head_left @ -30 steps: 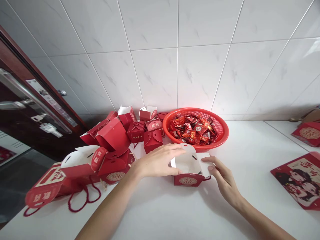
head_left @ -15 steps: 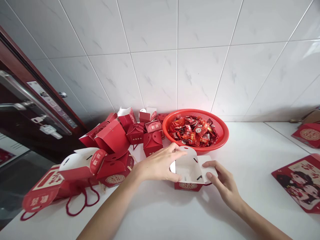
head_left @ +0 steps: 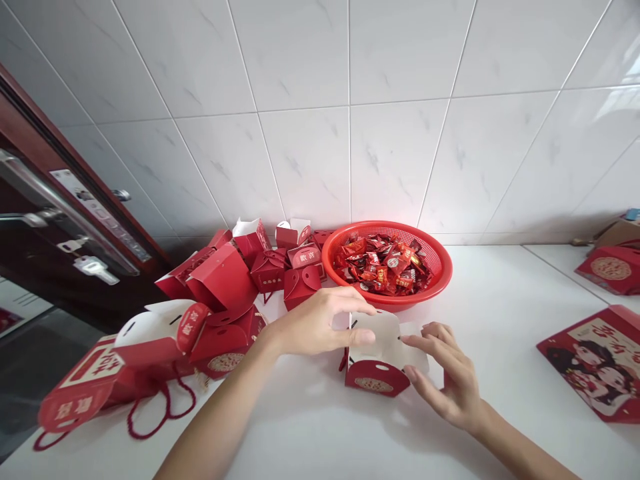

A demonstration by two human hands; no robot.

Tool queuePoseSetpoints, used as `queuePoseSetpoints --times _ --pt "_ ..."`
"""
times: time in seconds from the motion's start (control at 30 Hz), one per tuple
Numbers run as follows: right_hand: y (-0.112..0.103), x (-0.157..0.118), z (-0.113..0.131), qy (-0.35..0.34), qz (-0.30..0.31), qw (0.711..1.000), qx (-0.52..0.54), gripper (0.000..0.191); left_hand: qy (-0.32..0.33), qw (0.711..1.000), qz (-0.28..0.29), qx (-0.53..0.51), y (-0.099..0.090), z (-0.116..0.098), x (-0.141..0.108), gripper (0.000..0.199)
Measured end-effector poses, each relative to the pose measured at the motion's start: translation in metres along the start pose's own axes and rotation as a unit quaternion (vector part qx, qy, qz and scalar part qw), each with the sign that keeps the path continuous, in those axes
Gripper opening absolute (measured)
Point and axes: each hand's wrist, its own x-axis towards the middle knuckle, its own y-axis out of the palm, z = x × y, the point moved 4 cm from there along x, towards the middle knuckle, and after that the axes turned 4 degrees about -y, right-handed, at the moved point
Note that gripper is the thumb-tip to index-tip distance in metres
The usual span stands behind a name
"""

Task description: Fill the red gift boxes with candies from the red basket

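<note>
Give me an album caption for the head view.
Left fingers and right fingers at an open red box, in front of a red basket of wrapped sweets.

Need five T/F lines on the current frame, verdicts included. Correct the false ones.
1. The red box just in front of the basket is open on top. True.
2. The right hand is balled into a fist. False: its thumb and index finger are spread apart.
3. The basket holds wrapped packets. True.
4. Keys hang at the door. True.
5. The left hand is inside the basket. False: it is at the box.
</note>
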Motion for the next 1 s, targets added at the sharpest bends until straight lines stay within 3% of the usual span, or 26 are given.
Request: queuePoseSetpoints --times 0.1,0.2,0.3,0.43,0.53,0.7,0.83,1.0 --pt "-0.007 0.009 0.005 -0.034 -0.017 0.999 0.010 0.040 0.008 0.995 -0.097 -0.009 -0.015 0.004 0.008 0.020" --pt "-0.016 0.025 -0.003 -0.015 -0.051 0.999 -0.007 0.029 -0.027 0.984 -0.170 0.045 -0.028 0.020 0.032 0.017" --pt "-0.019 0.049 -0.023 0.031 -0.048 0.998 -0.032 0.012 -0.138 0.970 -0.152 0.133 -0.030 0.048 0.071 0.022" --pt "-0.012 0.088 -0.062 0.159 0.028 0.987 -0.002 0.014 -0.192 0.958 -0.132 0.166 -0.024 0.075 0.118 0.018" --pt "-0.005 0.111 -0.084 0.195 0.067 0.978 0.031 0.014 -0.213 0.954 -0.126 0.168 -0.018 0.089 0.135 0.017" --pt "0.007 0.125 -0.107 0.219 0.063 0.971 0.072 0.017 -0.209 0.956 -0.175 0.110 -0.019 0.103 0.132 0.024" --pt "0.021 0.126 -0.115 0.244 0.058 0.960 0.127 0.025 -0.164 0.959 -0.228 0.022 -0.021 0.106 0.120 0.021" --pt "0.028 0.125 -0.117 0.279 0.065 0.940 0.186 0.037 -0.099 0.964 -0.234 -0.076 -0.014 0.102 0.109 0.025"
